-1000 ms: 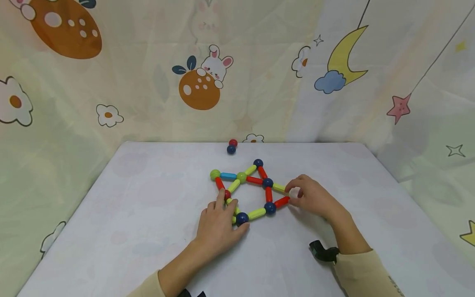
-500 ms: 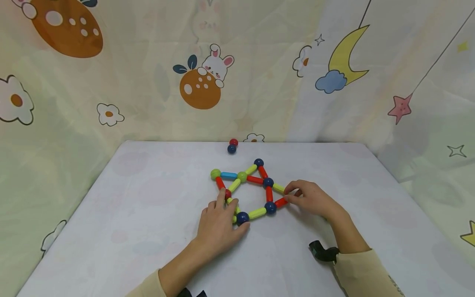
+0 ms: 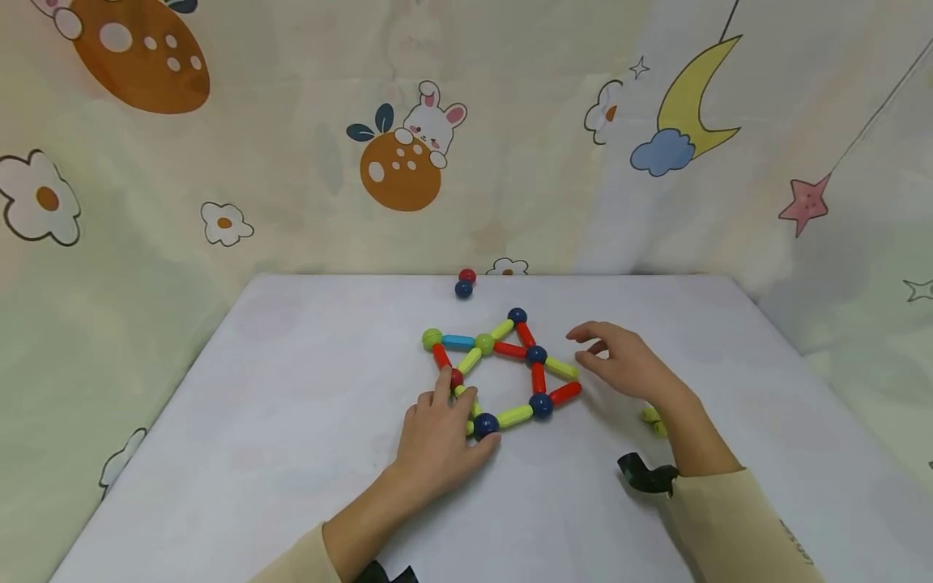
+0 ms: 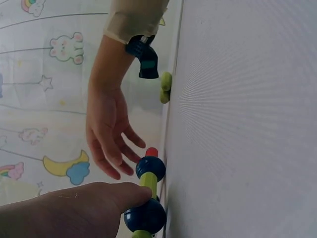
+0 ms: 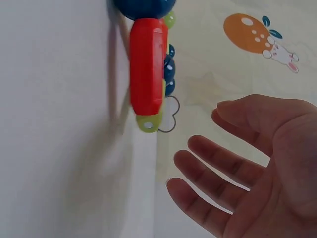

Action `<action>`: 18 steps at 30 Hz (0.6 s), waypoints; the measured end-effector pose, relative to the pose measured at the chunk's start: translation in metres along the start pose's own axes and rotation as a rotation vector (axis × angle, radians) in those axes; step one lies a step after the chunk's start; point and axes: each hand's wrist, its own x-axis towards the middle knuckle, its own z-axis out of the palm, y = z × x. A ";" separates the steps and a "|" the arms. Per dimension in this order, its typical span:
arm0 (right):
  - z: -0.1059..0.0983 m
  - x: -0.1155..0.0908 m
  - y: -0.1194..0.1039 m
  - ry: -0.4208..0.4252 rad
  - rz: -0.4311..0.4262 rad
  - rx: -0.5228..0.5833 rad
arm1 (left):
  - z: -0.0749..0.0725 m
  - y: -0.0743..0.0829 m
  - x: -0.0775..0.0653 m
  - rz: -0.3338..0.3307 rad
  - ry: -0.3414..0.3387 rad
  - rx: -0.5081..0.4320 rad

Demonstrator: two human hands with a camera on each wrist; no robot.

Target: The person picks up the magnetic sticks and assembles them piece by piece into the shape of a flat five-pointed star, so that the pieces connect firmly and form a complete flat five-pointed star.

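Observation:
A flat frame of magnetic rods and balls lies on the white table, mostly in red, yellow-green and dark blue. My left hand (image 3: 440, 441) rests over its near left side. Its fingers touch around the red ball (image 3: 457, 378), and the thumb lies by the near dark blue ball (image 3: 486, 426). Just right of the frame, my right hand (image 3: 628, 360) hovers above the table with nothing in it, fingers loosely spread. Nearest to it are the ends of a yellow-green rod (image 3: 562, 368) and a red rod (image 3: 565, 394), which stick out to the right, apart at their tips.
At the table's far edge sit a loose red ball (image 3: 467, 276) and a dark blue ball (image 3: 463, 289). Some yellow-green pieces (image 3: 655, 421) lie beside my right forearm, partly hidden by it. A printed cloth (image 3: 525, 162) hangs behind the table.
My right hand has let go of the two right-hand rod tips and moved up and to the right. Yellow-green pieces have come into sight by that forearm. My left hand stays on the frame.

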 end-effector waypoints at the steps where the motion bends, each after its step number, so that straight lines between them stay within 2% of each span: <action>1: -0.002 0.003 -0.001 0.001 -0.005 -0.006 | 0.000 0.001 0.001 -0.005 -0.001 0.001; 12: -0.005 0.043 -0.019 0.020 -0.039 0.002 | -0.001 0.002 0.001 -0.011 -0.009 0.024; 18: -0.003 0.067 -0.025 0.041 -0.033 0.041 | -0.006 -0.005 0.003 0.021 -0.031 0.016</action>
